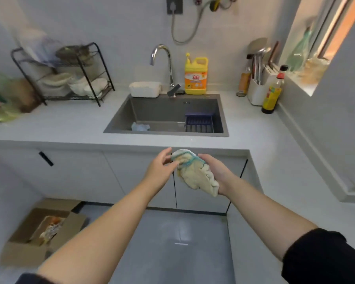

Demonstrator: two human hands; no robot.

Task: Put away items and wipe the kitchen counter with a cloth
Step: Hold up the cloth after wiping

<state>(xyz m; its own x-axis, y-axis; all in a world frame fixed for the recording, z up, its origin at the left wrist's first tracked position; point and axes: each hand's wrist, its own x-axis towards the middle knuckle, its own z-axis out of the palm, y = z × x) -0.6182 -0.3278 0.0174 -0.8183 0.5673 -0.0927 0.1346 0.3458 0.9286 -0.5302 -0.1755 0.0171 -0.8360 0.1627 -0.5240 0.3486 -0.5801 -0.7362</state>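
Observation:
A bunched cream cloth [193, 173] with a blue-green edge hangs in front of the cabinet doors, just below the counter's [66, 124] front edge. My right hand [215, 171] grips it from the right side. My left hand [159, 171] is beside the cloth on the left, fingers straight and spread, its fingertips near or touching the fabric. Both hands are in the air, lower than the light grey counter top.
A steel sink [164, 115] holds a blue rack [199, 124] and a crumpled bag. Behind it stand a tap, a white box [145, 89] and a yellow detergent jug [195, 74]. Dish rack [64, 76] at left, bottles [272, 93] and utensil holder at right, cardboard box [41, 230] on the floor.

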